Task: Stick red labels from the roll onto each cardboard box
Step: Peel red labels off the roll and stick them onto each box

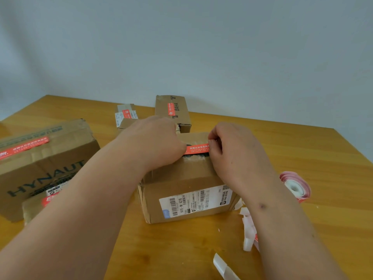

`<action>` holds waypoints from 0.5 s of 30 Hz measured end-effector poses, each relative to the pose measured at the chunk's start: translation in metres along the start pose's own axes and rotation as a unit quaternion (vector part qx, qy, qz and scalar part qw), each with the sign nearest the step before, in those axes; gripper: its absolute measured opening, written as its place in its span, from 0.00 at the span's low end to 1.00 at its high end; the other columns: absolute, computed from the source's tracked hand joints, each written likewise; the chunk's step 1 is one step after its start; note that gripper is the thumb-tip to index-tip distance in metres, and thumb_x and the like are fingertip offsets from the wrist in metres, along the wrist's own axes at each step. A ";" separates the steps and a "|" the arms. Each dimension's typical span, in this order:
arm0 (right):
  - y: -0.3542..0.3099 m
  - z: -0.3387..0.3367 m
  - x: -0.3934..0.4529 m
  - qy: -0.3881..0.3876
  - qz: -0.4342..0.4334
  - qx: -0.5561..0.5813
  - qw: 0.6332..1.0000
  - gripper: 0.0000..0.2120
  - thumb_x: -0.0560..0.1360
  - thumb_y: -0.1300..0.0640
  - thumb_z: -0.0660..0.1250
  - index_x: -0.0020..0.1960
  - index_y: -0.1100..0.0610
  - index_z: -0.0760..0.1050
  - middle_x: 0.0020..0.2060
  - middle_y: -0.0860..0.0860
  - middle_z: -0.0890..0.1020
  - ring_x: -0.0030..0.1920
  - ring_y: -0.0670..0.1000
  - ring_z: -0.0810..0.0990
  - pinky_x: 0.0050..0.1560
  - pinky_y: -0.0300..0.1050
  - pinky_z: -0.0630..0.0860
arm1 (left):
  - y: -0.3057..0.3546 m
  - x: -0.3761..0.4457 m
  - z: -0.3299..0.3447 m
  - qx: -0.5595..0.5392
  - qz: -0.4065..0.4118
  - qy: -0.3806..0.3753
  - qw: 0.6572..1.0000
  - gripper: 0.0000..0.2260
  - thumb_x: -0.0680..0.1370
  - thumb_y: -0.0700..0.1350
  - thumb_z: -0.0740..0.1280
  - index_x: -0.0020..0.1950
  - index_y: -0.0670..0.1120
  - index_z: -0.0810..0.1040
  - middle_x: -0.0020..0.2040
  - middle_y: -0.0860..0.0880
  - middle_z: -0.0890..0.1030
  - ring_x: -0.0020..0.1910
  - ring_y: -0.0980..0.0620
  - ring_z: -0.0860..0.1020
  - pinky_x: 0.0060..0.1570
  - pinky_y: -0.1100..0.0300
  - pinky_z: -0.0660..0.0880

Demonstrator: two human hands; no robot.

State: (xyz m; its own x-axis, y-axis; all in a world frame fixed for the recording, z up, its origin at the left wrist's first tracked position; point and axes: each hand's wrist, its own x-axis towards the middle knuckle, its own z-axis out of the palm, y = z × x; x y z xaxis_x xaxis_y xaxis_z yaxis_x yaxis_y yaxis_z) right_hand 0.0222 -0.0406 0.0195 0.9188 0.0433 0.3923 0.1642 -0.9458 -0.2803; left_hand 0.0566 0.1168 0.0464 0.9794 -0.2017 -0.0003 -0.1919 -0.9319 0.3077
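Observation:
A cardboard box (181, 184) with a white shipping slip on its front stands in the middle of the table. A red label (198, 148) stretches across the seam on its top. My left hand (155, 142) presses down the label's left end. My right hand (232, 148) pinches the label's right end between thumb and fingers. The roll of red labels (295, 186) lies on its side on the table, to the right of the box and behind my right forearm.
A large HYNAUT box (40, 162) with a red label sits at the left, a small labelled box (34, 207) in front of it. Two more labelled boxes (173, 112) (126, 116) stand at the back. White backing strips (248, 229) litter the wooden table (323, 158) at the front right.

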 end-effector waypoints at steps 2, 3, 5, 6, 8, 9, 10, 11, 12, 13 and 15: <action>0.000 0.000 -0.001 0.001 -0.003 -0.001 1.000 0.04 0.78 0.56 0.58 0.45 0.50 0.69 0.43 0.47 0.75 0.46 0.51 0.72 0.45 0.47 0.71 | 0.000 0.000 0.001 0.003 0.001 0.006 1.000 0.06 0.76 0.51 0.63 0.42 0.50 0.74 0.43 0.51 0.77 0.43 0.52 0.75 0.42 0.57 0.75; 0.000 0.000 -0.001 0.001 -0.004 -0.002 1.000 0.04 0.78 0.55 0.58 0.45 0.50 0.69 0.42 0.47 0.75 0.46 0.51 0.72 0.45 0.47 0.71 | -0.001 0.000 0.002 0.002 0.001 0.011 1.000 0.06 0.76 0.51 0.63 0.43 0.50 0.74 0.43 0.52 0.77 0.43 0.52 0.75 0.42 0.57 0.75; 0.000 0.000 -0.002 0.002 -0.005 -0.006 1.000 0.04 0.78 0.55 0.58 0.45 0.51 0.70 0.42 0.47 0.75 0.46 0.50 0.71 0.45 0.46 0.70 | -0.002 0.000 0.003 -0.007 -0.001 0.020 1.000 0.06 0.76 0.51 0.63 0.42 0.50 0.75 0.42 0.52 0.77 0.42 0.53 0.75 0.42 0.57 0.75; 0.000 0.000 -0.002 0.004 -0.005 -0.009 1.000 0.04 0.78 0.55 0.58 0.46 0.51 0.70 0.42 0.47 0.74 0.47 0.50 0.71 0.44 0.45 0.69 | -0.003 0.000 0.004 -0.013 -0.001 0.023 1.000 0.06 0.76 0.51 0.63 0.42 0.50 0.75 0.42 0.52 0.77 0.42 0.53 0.75 0.42 0.57 0.75; 0.002 0.000 -0.003 0.006 -0.004 -0.018 1.000 0.03 0.78 0.55 0.60 0.47 0.52 0.72 0.44 0.47 0.74 0.49 0.49 0.70 0.45 0.42 0.67 | -0.005 -0.001 0.006 -0.022 0.002 0.030 0.999 0.06 0.76 0.51 0.64 0.42 0.50 0.75 0.42 0.52 0.78 0.42 0.54 0.75 0.42 0.57 0.76; 0.003 -0.001 -0.003 0.008 -0.001 -0.019 1.000 0.04 0.78 0.54 0.60 0.49 0.52 0.73 0.45 0.47 0.73 0.50 0.48 0.69 0.45 0.40 0.65 | -0.006 -0.001 0.006 -0.027 0.005 0.035 0.999 0.06 0.76 0.51 0.64 0.43 0.51 0.75 0.42 0.52 0.78 0.42 0.54 0.75 0.41 0.57 0.76; 0.004 -0.001 -0.002 0.011 0.004 -0.017 1.000 0.04 0.78 0.54 0.61 0.51 0.52 0.73 0.47 0.47 0.73 0.52 0.48 0.69 0.46 0.39 0.64 | -0.006 -0.002 0.007 -0.032 0.006 0.041 0.999 0.05 0.75 0.51 0.65 0.43 0.51 0.75 0.42 0.53 0.78 0.42 0.55 0.75 0.41 0.58 0.76; 0.005 -0.002 -0.002 0.014 0.009 -0.012 1.000 0.05 0.77 0.55 0.62 0.53 0.52 0.74 0.48 0.46 0.72 0.53 0.47 0.69 0.46 0.37 0.63 | -0.007 -0.002 0.006 -0.040 0.006 0.048 0.998 0.05 0.75 0.51 0.66 0.43 0.51 0.75 0.42 0.54 0.78 0.41 0.56 0.75 0.39 0.59 0.75; 0.006 -0.003 -0.002 0.017 0.014 -0.006 1.000 0.06 0.77 0.55 0.63 0.54 0.52 0.74 0.48 0.45 0.71 0.53 0.47 0.69 0.46 0.36 0.62 | -0.008 -0.003 0.006 -0.049 0.007 0.053 0.997 0.04 0.75 0.50 0.66 0.43 0.52 0.75 0.42 0.54 0.77 0.41 0.57 0.74 0.38 0.60 0.73; 0.007 -0.004 -0.002 0.020 0.018 -0.002 1.000 0.07 0.77 0.56 0.63 0.55 0.52 0.74 0.48 0.44 0.70 0.53 0.46 0.68 0.46 0.36 0.61 | -0.009 -0.004 0.005 -0.057 0.009 0.055 0.997 0.02 0.75 0.49 0.66 0.42 0.52 0.75 0.42 0.55 0.77 0.42 0.57 0.74 0.38 0.61 0.73; 0.008 -0.004 -0.003 0.033 0.025 0.012 0.999 0.09 0.77 0.60 0.61 0.56 0.53 0.75 0.48 0.44 0.71 0.54 0.46 0.69 0.47 0.35 0.61 | -0.011 -0.007 0.006 -0.072 0.012 0.061 0.995 0.03 0.75 0.45 0.65 0.43 0.53 0.75 0.42 0.56 0.77 0.42 0.57 0.74 0.40 0.59 0.74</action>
State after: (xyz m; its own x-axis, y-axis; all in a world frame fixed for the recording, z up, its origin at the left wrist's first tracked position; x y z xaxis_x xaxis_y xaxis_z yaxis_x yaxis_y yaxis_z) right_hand 0.0196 -0.0492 0.0200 0.9006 -0.0263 0.4338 0.1274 -0.9383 -0.3216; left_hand 0.0519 0.1266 0.0372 0.9766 -0.1772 0.1218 -0.2131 -0.8729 0.4389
